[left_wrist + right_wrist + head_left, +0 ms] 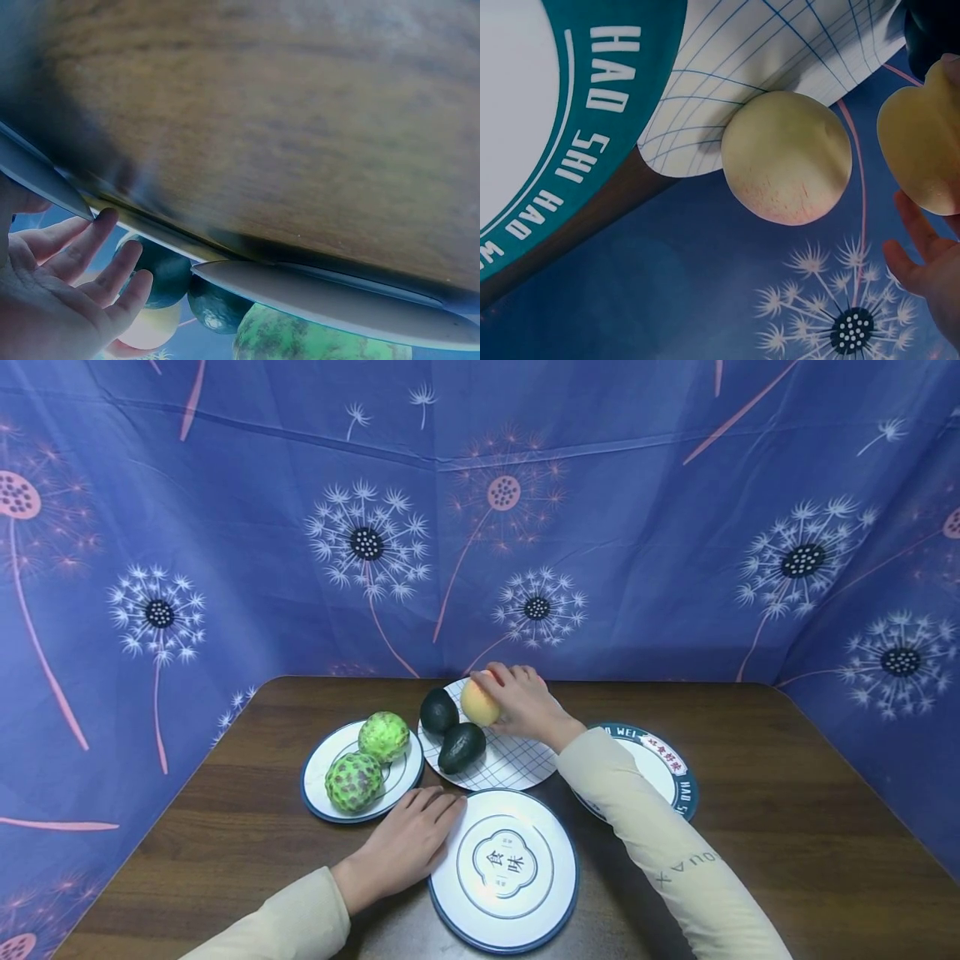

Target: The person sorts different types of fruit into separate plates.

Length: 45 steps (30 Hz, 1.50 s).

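In the head view my right hand point(525, 700) grips a yellow peach point(478, 703) at the far side of a grid-patterned plate point(525, 764). A second peach point(787, 157) sits on that plate in the right wrist view, mostly hidden behind the hand from above. Two dark green avocados point(462, 747) lie on the plate's left part, beside the held peach. My left hand point(411, 835) has its fingers extended, fingertips at the upper left rim of a blue-rimmed white plate point(551, 868) with characters at its centre.
Left on the wooden table point(225, 852), another blue-rimmed plate point(318, 777) bears two green, bumpy round fruits point(354, 782). A teal-rimmed plate point(686, 793) with lettering stands right, partly under my right forearm. A blue dandelion-print cloth point(637, 527) hangs behind the table.
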Tool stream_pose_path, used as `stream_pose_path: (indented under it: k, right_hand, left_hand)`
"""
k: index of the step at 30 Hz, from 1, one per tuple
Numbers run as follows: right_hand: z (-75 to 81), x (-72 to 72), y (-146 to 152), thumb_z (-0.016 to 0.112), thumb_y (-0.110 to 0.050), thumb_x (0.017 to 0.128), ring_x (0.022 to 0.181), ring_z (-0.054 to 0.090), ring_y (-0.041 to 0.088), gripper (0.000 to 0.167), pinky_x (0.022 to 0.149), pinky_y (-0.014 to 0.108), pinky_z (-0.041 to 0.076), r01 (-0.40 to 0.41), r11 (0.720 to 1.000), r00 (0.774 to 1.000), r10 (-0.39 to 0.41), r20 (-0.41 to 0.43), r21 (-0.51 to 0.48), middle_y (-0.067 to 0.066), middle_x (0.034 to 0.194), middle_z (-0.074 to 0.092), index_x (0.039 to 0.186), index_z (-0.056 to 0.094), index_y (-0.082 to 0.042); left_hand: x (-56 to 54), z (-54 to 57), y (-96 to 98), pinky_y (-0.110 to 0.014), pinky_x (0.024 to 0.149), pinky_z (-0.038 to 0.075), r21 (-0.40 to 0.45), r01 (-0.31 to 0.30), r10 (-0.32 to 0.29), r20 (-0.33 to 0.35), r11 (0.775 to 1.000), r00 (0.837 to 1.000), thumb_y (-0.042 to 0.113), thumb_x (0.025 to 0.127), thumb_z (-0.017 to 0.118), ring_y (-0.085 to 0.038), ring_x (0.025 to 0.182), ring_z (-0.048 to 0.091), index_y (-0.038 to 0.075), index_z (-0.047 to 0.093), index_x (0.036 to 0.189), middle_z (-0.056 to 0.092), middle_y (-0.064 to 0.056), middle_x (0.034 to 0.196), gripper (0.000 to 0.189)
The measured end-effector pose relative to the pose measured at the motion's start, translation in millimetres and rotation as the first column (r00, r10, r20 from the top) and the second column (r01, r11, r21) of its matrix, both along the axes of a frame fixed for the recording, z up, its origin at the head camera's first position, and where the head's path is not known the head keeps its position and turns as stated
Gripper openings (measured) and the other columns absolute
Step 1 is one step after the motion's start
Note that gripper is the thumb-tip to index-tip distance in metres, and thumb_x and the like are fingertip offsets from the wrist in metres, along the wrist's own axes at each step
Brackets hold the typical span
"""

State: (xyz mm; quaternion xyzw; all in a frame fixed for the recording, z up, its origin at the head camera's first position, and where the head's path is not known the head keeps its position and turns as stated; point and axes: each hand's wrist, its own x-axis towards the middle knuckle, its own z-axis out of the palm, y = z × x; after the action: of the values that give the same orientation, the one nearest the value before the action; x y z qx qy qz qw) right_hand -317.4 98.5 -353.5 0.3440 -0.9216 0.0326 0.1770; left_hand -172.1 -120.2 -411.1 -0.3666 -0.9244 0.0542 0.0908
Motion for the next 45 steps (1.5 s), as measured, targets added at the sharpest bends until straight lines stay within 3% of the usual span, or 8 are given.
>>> stream_pose_path:
  k: [10,20,34,45]
  right_hand:
    - [3.4,14.2,11,0.082,-0.034,0.062,0.108,0.049,0.030,0.088,0.097,0.049,0.037,-0.091,0.995,0.995,0.088,-0.056,-0.038,0.011,0.127,0.046,0.134,0.036,-0.015]
    - [4.9,30.9,19,0.080,-0.039,0.061,0.115,0.047,0.029,0.089,0.100,0.050,0.038,-0.104,0.994,0.988,0.100,-0.119,-0.026,0.012,0.130,0.047,0.132,0.040,-0.006]
    - [5.9,55.5,35,0.086,-0.030,0.055,0.117,0.045,0.029,0.092,0.100,0.051,0.038,-0.156,0.985,0.987,0.152,-0.054,-0.073,0.011,0.131,0.045,0.132,0.039,-0.011]
    - [-5.4,75.3,36,0.087,-0.031,0.055,0.120,0.041,0.026,0.093,0.102,0.052,0.036,-0.202,0.975,0.979,0.203,0.002,-0.089,0.010,0.130,0.046,0.132,0.039,-0.014]
  left_hand:
    - [0.3,1.5,-0.2,-0.042,0.101,0.039,-0.007,-0.005,0.005,0.008,1.000,1.000,0.033,0.088,0.053,-0.023,0.121,0.047,0.014,0.044,0.134,0.053,-0.004,0.129,0.051]
    - [2.1,3.2,-0.5,-0.041,0.101,0.039,0.001,-0.015,0.015,0.020,1.000,1.000,0.032,0.089,0.053,-0.022,0.122,0.046,0.013,0.045,0.134,0.053,-0.004,0.130,0.049]
    - [2.3,2.2,-0.2,-0.041,0.101,0.040,0.007,-0.020,0.019,0.017,1.000,1.000,0.032,0.090,0.052,-0.023,0.122,0.047,0.013,0.045,0.133,0.054,-0.004,0.128,0.048]
    - [2.4,2.2,-0.4,-0.042,0.100,0.040,-0.007,-0.028,0.029,0.035,1.000,0.999,0.033,0.088,0.055,-0.023,0.122,0.047,0.014,0.045,0.133,0.054,-0.004,0.129,0.051]
